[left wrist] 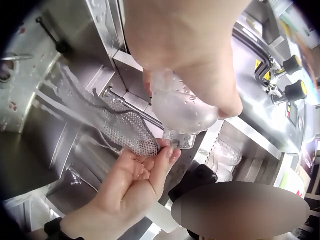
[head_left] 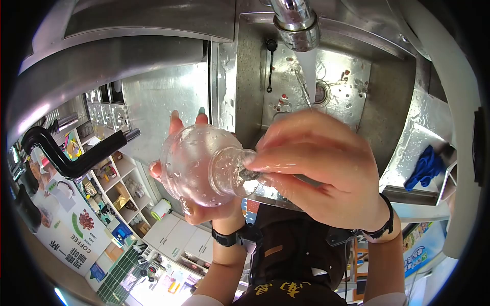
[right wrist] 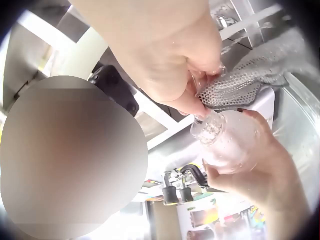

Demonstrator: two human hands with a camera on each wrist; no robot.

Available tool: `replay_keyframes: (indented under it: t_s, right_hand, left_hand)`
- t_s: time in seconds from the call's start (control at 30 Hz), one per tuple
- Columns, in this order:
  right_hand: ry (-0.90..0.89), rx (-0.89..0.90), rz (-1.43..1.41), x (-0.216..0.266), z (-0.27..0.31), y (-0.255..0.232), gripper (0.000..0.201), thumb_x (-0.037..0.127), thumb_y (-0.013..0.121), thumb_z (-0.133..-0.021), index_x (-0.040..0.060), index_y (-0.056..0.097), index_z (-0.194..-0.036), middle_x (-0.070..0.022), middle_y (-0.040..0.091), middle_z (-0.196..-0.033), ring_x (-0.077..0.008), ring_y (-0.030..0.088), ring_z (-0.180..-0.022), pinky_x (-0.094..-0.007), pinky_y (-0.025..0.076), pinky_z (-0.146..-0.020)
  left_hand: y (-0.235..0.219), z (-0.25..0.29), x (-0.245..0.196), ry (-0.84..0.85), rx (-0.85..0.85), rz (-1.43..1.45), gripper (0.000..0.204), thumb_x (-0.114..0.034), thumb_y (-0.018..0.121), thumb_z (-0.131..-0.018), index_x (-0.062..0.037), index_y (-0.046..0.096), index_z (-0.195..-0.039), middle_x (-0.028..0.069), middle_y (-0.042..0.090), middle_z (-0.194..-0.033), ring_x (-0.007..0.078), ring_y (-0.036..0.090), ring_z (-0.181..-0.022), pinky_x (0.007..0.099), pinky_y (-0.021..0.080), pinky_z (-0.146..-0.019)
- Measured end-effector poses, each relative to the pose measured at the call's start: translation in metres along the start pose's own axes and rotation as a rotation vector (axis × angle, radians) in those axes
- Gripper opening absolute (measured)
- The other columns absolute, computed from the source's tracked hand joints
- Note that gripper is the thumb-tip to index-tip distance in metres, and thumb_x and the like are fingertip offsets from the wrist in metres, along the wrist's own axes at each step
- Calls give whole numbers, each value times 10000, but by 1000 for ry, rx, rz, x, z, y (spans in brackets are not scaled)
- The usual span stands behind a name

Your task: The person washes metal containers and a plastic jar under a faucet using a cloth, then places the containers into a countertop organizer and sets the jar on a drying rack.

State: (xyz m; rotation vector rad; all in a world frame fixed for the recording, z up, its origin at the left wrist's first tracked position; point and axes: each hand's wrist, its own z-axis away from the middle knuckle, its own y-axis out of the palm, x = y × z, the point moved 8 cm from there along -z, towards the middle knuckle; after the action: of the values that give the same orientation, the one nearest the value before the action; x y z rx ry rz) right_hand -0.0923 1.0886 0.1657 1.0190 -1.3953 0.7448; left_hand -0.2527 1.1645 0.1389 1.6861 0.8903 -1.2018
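My left hand [head_left: 212, 211] cradles a round, clear vessel with a narrow neck [head_left: 196, 166], its fingers spread around the wet, bulging body. The vessel lies tilted, its mouth facing my right hand [head_left: 326, 173]. That hand pinches a grey mesh cloth [left wrist: 132, 132] between thumb and fingers, right at the mouth. Thumb and fingertips overlap the rim in the head view, where only a small grey bit of mesh shows. In the right wrist view the rest of the mesh [right wrist: 245, 82] trails away from the fingers, beside the vessel.
A chrome faucet [head_left: 296, 28] runs water [head_left: 308, 69] into the steel sink [head_left: 249, 76]. Inside it lie a black long-handled spoon [head_left: 271, 47] and small reddish bits near the drain [head_left: 320, 94]. A blue cloth [head_left: 426, 168] is at right; a black bent handle [head_left: 66, 158] juts in at left.
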Motion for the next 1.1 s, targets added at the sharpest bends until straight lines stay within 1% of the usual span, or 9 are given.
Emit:
replay_keyframes:
  t_s: [0.17,0.23,0.33,0.47,0.6,0.7,0.87,1.03,1.1]
  right_hand:
    - [56,0,9,-11,0,-3,229,-49,649,-695,17,650,-914,-114,558,-929,-163,594,-773,-247,479,-678]
    - [60,64,13,-16,1,-5,234,-32,633,-719,17,647,-947,-104,576,-878,-154,590,-744,-242,475,-682]
    - [261,77,-97,-26,7,-4,232,-9,617,-737,8,644,-967,-78,587,-763,-148,578,-688,-242,465,-668]
    - [37,103,33,-13,3,-5,205,6,610,-742,-1,654,-942,-68,589,-699,-146,563,-624,-253,452,-597]
    - [88,88,-87,-6,1,-3,221,-1,618,-724,4,662,-941,-82,594,-707,-149,553,-592,-255,432,-555]
    - [17,95,-121,-5,3,-1,259,-20,630,-706,5,655,-962,-92,597,-720,-164,561,-597,-247,429,-547]
    - [-24,32,92,5,7,2,278,-50,663,-667,-4,639,-940,-109,611,-782,-193,584,-628,-255,455,-551]
    - [-111,0,228,15,11,5,255,-77,685,-624,-3,623,-860,-110,581,-849,-182,571,-644,-269,472,-568]
    - [-86,19,234,14,10,5,259,-89,685,-607,3,619,-841,-110,547,-907,-164,553,-646,-257,461,-554]
  left_hand:
    - [-4,0,1,-28,-24,16,663,-635,520,-715,-408,334,-1309,141,219,-1430,407,330,-1242,511,396,-962]
    - [-7,-2,2,-4,-77,83,746,-683,575,-653,-376,334,-1288,194,230,-1402,432,379,-1193,504,458,-895]
    - [-9,-3,3,-2,-96,113,780,-705,591,-635,-367,325,-1286,218,235,-1388,441,399,-1174,500,494,-852]
    - [-5,-2,5,-8,-63,172,769,-696,588,-645,-369,321,-1287,212,235,-1387,435,397,-1178,498,508,-831]
    - [-3,1,4,-17,-106,159,760,-678,611,-640,-363,334,-1273,207,238,-1385,434,397,-1177,496,515,-822]
    - [-2,2,4,-31,-135,149,765,-657,646,-623,-358,348,-1261,203,239,-1387,435,399,-1175,497,514,-825]
    - [-2,4,2,-56,-188,95,787,-613,712,-585,-348,373,-1245,203,247,-1385,451,400,-1165,504,507,-833]
    - [0,4,-1,-20,-140,138,801,-569,754,-558,-348,387,-1235,203,231,-1392,475,382,-1166,523,500,-831]
    - [2,4,-4,-3,-98,65,746,-569,697,-606,-363,384,-1251,194,212,-1405,479,357,-1183,540,465,-862]
